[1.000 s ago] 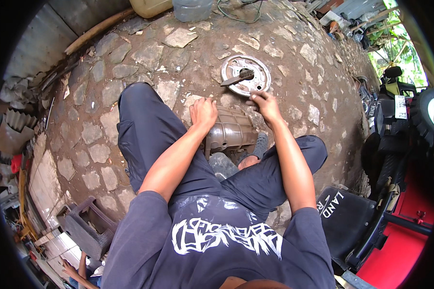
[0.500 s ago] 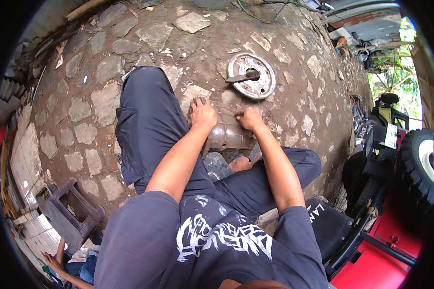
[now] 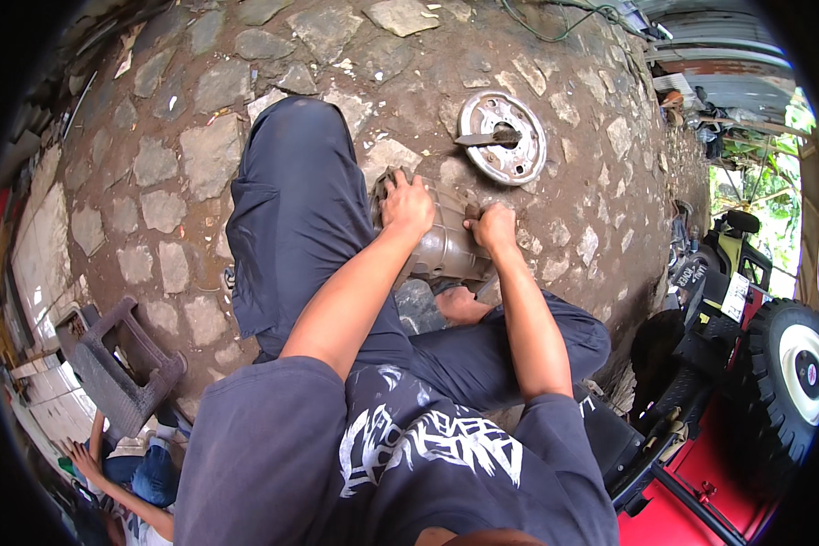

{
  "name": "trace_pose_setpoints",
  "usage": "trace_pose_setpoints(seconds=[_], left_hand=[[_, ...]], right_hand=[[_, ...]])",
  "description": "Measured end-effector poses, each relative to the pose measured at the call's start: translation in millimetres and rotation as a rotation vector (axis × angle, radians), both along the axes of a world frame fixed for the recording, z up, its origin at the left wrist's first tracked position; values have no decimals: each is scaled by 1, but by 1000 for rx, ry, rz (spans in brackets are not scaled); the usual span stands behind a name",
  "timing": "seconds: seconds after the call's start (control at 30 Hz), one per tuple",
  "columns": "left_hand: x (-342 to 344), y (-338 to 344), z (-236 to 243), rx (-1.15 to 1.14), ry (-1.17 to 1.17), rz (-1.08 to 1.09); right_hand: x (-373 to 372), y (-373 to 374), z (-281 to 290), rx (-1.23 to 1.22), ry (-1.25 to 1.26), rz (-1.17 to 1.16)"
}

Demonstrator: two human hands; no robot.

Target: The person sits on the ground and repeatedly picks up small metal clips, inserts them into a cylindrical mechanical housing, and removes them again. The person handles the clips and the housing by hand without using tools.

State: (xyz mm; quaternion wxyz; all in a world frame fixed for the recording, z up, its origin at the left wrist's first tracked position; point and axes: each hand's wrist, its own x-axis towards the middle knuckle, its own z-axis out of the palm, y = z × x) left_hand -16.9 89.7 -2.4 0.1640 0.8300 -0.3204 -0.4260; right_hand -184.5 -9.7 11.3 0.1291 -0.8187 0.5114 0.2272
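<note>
A brownish ribbed metal casing [image 3: 439, 253], rounded like a gearbox housing, stands on the ground between my bent legs. My left hand [image 3: 408, 206] grips its upper left side, fingers curled over the edge. At the casing's right side my right hand [image 3: 494, 226] is closed in a fist, thumb against the fingers. Whatever it pinches is hidden or too small to name. Just beyond lies a round silver metal wheel disc [image 3: 524, 113] with holes around its centre. A flat, dark, blade-like piece [image 3: 479, 140] lies across that disc.
Uneven stone paving set in dirt [image 3: 164, 209] surrounds me. A dark plastic stool [image 3: 123, 369] lies tipped at left, near another person's hand [image 3: 86, 460]. At right stands a red vehicle [image 3: 692, 491] with a thick black tyre [image 3: 783, 364]. A dark cable [image 3: 555, 36] lies at the far side.
The whole view has shifted, so casing, disc and hands sit further right in the picture. Both hands keep about the same places on the casing.
</note>
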Motion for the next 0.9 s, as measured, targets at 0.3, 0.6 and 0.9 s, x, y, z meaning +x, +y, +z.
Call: trace_pose_setpoints(seconds=[0.3, 0.6, 0.9], left_hand=[[0, 3, -4, -14, -21, -28], [0, 3, -3, -23, -15, 8], [-2, -1, 0, -16, -45, -6]], right_hand=[[-3, 3, 3, 20, -71, -89], [-6, 10, 8, 22, -170, -204], [-16, 19, -3, -65, -496, -173]])
